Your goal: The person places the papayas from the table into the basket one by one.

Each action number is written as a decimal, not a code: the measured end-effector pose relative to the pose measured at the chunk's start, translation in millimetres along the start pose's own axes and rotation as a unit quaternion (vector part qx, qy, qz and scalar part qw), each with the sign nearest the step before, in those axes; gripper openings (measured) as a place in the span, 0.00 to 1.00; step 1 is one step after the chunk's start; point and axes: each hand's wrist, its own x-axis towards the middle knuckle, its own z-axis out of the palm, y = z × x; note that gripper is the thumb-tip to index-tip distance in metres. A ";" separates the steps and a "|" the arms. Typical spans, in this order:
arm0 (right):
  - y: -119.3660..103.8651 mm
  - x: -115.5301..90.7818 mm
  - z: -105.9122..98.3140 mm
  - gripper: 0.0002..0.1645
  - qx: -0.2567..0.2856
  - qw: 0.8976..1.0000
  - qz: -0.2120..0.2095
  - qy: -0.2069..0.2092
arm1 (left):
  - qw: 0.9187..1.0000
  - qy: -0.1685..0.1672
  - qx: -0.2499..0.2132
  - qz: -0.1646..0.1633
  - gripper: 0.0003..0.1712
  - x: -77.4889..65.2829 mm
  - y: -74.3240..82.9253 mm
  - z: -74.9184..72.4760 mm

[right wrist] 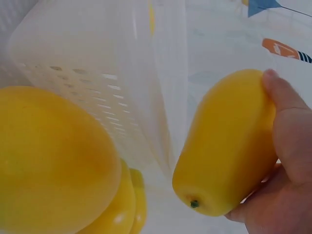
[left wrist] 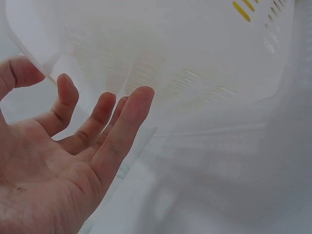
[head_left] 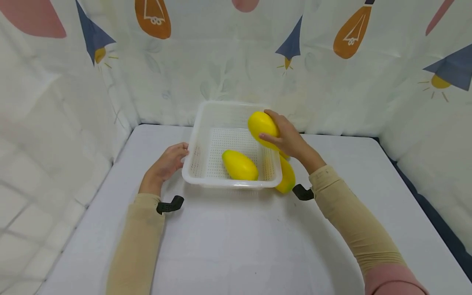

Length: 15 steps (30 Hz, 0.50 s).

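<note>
A white plastic basket [head_left: 232,185] with slotted walls stands on the table. One yellow mango [head_left: 239,166] lies inside it near the front. My right hand [head_left: 289,137] grips another mango [right wrist: 229,146], thumb and fingers round its sides, above the basket's right rim; its small green stem end shows in the right wrist view. At the basket's left side, my left hand [head_left: 167,164] pinches the rim between thumb [left wrist: 29,70] and index finger, the other fingers loosely bent below. Outside the right wall lie more mangoes [head_left: 285,176], partly hidden by the basket and the right hand.
A white cloth covers the table [head_left: 228,241]. Printed curtains [head_left: 228,53] hang close behind the basket and along both sides. In the right wrist view a large mango [right wrist: 53,156] fills the lower left, with others behind it.
</note>
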 end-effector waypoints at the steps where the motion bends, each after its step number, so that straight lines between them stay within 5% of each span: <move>1: -0.1 0.1 0.6 0.46 0.001 1.000 0.002 -0.002 | 1.000 0.000 0.001 -0.001 0.11 -0.1 -0.2 0.2; 9: -2.8 -0.1 2.3 0.40 -0.009 1.000 -0.003 0.024 | 1.000 0.000 0.004 -0.002 0.10 0.3 -0.3 0.1; 15: -2.3 -0.6 7.6 0.34 -0.029 0.999 -0.017 0.006 | 1.000 -0.001 0.012 -0.007 0.08 1.3 0.7 0.8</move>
